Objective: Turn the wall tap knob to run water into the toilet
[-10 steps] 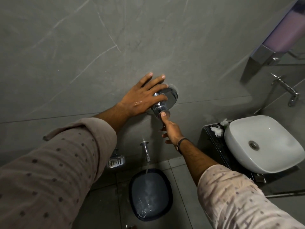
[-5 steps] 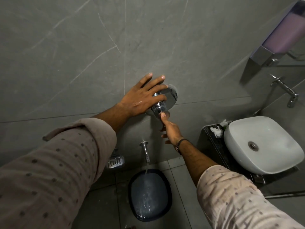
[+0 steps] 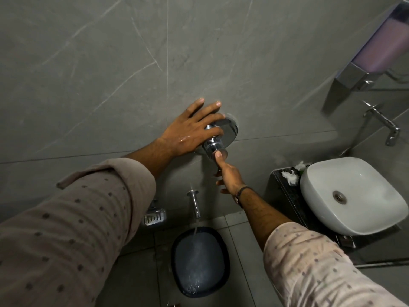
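A chrome wall tap knob (image 3: 214, 145) juts out from a round chrome plate (image 3: 231, 129) on the grey tiled wall. My left hand (image 3: 188, 131) lies flat against the wall with its lower fingers curled over the knob's stem. My right hand (image 3: 228, 173) reaches up from below, its thumb pressed on the knob's front end and the other fingers wrapped underneath. Below, a chrome spout (image 3: 194, 203) pours a stream of water (image 3: 194, 242) into the dark blue floor toilet (image 3: 200, 261).
A white basin (image 3: 352, 196) sits on a dark counter (image 3: 285, 191) at the right, with a wall tap (image 3: 384, 122) above it. A soap dispenser (image 3: 376, 49) hangs at upper right. A chrome soap dish (image 3: 155, 217) is fixed low on the wall.
Both hands stay on the knob with hardly any shift. Water keeps running from the spout into the toilet.
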